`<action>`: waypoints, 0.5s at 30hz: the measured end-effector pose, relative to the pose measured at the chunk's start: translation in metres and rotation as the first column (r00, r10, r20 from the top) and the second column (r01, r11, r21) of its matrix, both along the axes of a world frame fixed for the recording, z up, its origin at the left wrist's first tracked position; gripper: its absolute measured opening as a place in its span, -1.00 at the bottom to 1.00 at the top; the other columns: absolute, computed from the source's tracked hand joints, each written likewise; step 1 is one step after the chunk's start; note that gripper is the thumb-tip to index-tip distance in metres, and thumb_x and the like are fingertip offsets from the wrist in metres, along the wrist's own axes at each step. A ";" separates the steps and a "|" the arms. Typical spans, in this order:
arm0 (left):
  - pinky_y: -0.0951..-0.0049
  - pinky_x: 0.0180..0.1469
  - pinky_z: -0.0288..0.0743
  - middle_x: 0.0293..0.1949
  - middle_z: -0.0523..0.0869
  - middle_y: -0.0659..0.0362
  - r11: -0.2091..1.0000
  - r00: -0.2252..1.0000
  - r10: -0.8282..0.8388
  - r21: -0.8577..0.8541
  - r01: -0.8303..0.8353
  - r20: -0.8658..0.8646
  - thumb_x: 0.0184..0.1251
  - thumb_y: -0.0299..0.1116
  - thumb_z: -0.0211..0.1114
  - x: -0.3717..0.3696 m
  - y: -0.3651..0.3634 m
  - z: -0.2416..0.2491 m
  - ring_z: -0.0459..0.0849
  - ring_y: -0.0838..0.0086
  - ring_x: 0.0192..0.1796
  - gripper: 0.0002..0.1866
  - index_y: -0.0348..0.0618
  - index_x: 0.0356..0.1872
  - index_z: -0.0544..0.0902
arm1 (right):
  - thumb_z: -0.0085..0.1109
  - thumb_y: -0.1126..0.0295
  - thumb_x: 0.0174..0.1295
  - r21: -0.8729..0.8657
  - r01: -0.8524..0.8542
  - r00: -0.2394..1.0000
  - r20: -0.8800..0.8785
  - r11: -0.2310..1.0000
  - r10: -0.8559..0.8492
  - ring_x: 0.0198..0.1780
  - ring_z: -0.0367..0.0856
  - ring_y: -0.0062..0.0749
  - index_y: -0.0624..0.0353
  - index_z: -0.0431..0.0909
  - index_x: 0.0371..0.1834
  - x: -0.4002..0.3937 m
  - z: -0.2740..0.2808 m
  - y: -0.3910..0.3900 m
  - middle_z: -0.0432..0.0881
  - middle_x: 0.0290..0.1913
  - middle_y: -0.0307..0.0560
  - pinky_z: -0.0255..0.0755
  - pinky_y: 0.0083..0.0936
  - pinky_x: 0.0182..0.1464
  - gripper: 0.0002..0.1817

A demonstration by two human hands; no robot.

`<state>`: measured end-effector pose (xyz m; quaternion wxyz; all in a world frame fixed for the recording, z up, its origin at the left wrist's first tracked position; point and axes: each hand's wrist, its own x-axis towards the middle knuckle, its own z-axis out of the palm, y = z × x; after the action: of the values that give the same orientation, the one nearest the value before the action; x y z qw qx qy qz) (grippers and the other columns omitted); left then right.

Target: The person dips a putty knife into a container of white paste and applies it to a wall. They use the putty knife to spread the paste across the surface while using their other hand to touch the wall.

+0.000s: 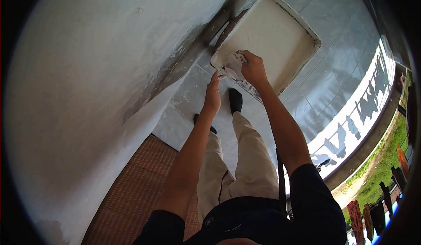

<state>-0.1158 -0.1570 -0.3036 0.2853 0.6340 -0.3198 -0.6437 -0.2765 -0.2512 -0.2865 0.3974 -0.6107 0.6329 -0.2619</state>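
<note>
Grip: right hand (253, 67) curled over a whitish tool (234, 65), fingers pressed around its handle at the near corner of the tray (302, 34); whether blade or rag, cannot tell.
Left hand: (213, 94) flat and loosely spread, fingers together, tips touching or just short of the tray's near edge; holding nothing.
Tray: white, rectangular, raised rim, tilted against the foot of the wall (87, 69); tool inside it at the lower left corner.
Surface: pale grey floor tiles (324, 83), glossy, crossed by shadows of hanging laundry; brown woven mat (131, 188) beside the wall, lower left.
Room: open terrace or balcony; wall white with a dark, flaking band along the bottom; low parapet (372, 140) at right, grass (386, 157) and coloured cloths (357, 218) beyond.
Body: beige trousers (245, 166), black shoes (235, 99), dark sleeves; standing, bent over the tray.
Hidden: a curved brown thing (228, 28) behind the tray, mostly covered, kind unclear; tray's near rim partly behind the right hand; left shoe half behind the left arm; picture corners black from the lens.
</note>
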 end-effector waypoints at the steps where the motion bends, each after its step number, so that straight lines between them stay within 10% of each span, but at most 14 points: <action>1: 0.06 0.32 0.03 0.34 0.42 0.16 1.000 1.000 0.011 0.017 -0.011 -0.003 0.46 0.14 -0.28 0.000 -0.001 0.001 0.24 0.24 0.38 -0.35 0.06 0.46 0.17 | 0.02 0.65 -0.06 0.000 0.007 1.000 -0.013 1.000 -0.007 -0.19 0.68 0.08 0.31 0.61 -0.12 0.001 -0.002 -0.001 0.69 -0.26 0.23 0.54 -0.20 -0.09 -0.63; 15: 0.05 0.34 0.01 0.32 0.45 0.10 0.998 0.998 -0.039 -0.042 0.041 0.053 0.42 0.24 -0.28 0.015 0.004 -0.001 0.23 0.27 0.42 -0.26 -0.03 0.45 0.23 | 0.00 0.52 0.09 0.151 0.059 0.997 -0.054 0.987 -0.051 -0.10 0.63 0.17 0.29 0.60 -0.07 0.004 -0.006 -0.007 0.65 -0.18 0.31 0.50 -0.21 -0.01 -0.67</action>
<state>-0.1012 -0.1531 -0.3043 0.2775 0.6378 -0.3538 -0.6253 -0.2724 -0.2586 -0.2930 0.4196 -0.5670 0.6776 -0.2081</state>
